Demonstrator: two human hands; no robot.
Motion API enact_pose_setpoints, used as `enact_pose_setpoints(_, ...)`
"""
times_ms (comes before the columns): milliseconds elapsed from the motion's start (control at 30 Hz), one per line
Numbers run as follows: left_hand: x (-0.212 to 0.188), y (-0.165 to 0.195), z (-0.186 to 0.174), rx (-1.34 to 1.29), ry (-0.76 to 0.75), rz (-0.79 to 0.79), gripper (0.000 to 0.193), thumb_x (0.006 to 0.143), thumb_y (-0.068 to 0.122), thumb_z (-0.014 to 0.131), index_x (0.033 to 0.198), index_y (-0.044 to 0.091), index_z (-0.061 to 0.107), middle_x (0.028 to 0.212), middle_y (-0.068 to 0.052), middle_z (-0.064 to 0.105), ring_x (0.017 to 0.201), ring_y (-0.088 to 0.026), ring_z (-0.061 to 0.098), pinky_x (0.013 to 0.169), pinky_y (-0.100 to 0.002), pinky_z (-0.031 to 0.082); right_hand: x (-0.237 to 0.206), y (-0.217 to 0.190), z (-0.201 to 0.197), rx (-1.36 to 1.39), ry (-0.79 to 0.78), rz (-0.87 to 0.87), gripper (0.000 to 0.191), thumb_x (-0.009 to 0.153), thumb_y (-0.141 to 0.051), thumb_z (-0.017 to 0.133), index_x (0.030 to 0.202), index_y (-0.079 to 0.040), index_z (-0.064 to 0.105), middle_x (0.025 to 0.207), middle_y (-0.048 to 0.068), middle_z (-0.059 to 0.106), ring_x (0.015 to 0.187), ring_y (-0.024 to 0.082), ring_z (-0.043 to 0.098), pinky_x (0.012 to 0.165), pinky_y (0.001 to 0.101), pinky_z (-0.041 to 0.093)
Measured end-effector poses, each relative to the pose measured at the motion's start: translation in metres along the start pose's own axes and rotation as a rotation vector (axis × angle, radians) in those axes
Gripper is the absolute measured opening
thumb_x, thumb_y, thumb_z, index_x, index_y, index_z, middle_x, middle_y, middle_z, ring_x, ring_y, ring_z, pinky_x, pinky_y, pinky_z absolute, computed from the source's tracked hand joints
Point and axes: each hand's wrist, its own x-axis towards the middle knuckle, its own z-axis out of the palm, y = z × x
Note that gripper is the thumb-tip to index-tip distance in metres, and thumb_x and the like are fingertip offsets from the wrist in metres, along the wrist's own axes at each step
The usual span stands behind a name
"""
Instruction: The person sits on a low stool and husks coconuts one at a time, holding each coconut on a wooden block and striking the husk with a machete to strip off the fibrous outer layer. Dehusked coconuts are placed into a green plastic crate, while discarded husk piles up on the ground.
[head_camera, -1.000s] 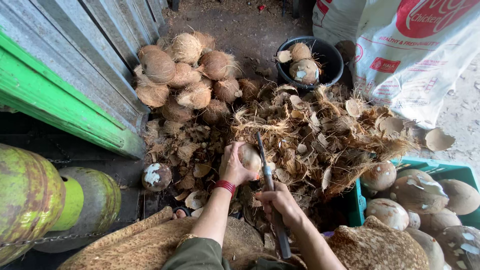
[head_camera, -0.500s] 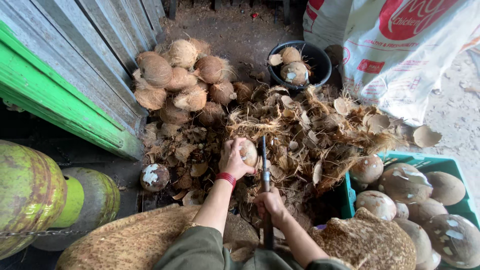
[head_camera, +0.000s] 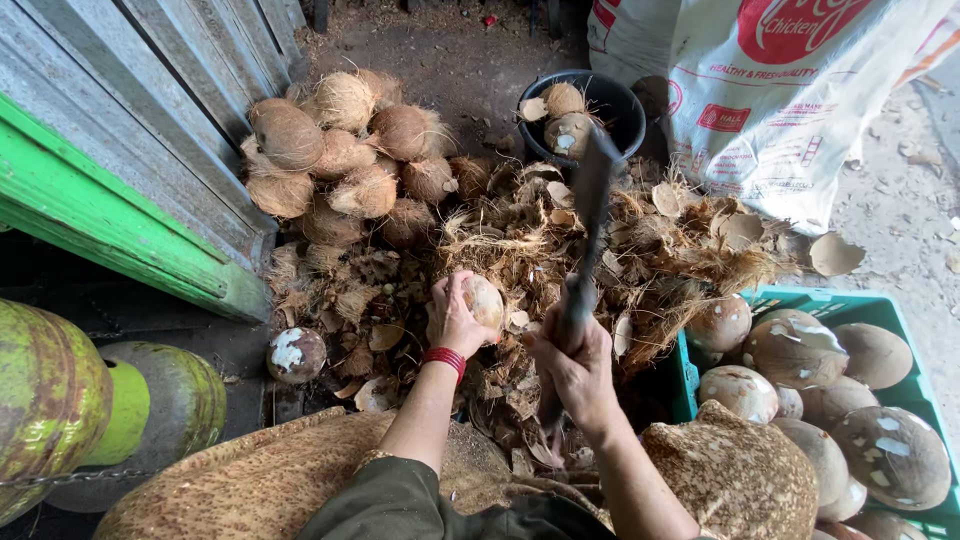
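— Where is your left hand (head_camera: 455, 315) just now?

— Stretched out ahead of me, forearm bare, a red band round the wrist. My palm faces down and a little to the right, fingers curled and cupped, thumb on the near side.

— And your right hand (head_camera: 575, 365)?

— Nearer to my body and just right of the left one, the two close but not touching. It is closed in a tight fist, knuckles up, back of the hand toward me, wrist cocked upward.

— How do your arms lie?

— Both run up from the bottom of my view, side by side. My left sleeve is dark green and ends at the elbow; my right forearm is bare.
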Motion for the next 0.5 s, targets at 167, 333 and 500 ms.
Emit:
enact_pose_setpoints(167, 0.008, -0.005, 0.009, -0.130, 0.034, 0.006, 0.113, 0.041, 0.003, 0.093, 0.132, 0.038, 0.036, 0.140, -0.005, 0.036, 0.131, -0.033, 0.044, 0.104, -0.052, 0.048, -0.017, 0.080, 0.025, 0.341, 0.038, 0.942, 0.028, 0.076, 0.009, 0.061, 0.071, -0.015, 0.047, 0.057, 0.001, 0.049, 0.039, 0.013, 0.043, 0.034, 0.0293, 0.034)
enact_pose_setpoints(333, 0.025, -0.023, 0.007, -0.144, -0.039, 0.136, 0.108, 0.039, 0.014, 0.098, 0.128, 0.033, 0.040, 0.137, -0.006, 0.040, 0.129, -0.030, 0.049, 0.104, -0.044, 0.053, -0.020, 0.103, 0.025, 0.205, 0.010, 0.895, 0.021, 0.077, 0.007, 0.063, 0.073, -0.004, 0.045, 0.054, 0.006, 0.048, 0.037, 0.016, 0.044, 0.035, 0.0315, 0.037)
enact_pose_setpoints(500, 0.017, -0.035, 0.011, -0.236, 0.078, 0.230, 0.112, 0.039, 0.011, 0.099, 0.130, 0.028, 0.037, 0.136, -0.008, 0.038, 0.124, -0.029, 0.051, 0.103, -0.044, 0.053, -0.001, 0.035, 0.034, 0.103, -0.046, 0.898, 0.016, 0.080, 0.001, 0.065, 0.085, -0.006, 0.051, 0.058, 0.003, 0.050, 0.040, 0.013, 0.046, 0.037, 0.0284, 0.040)
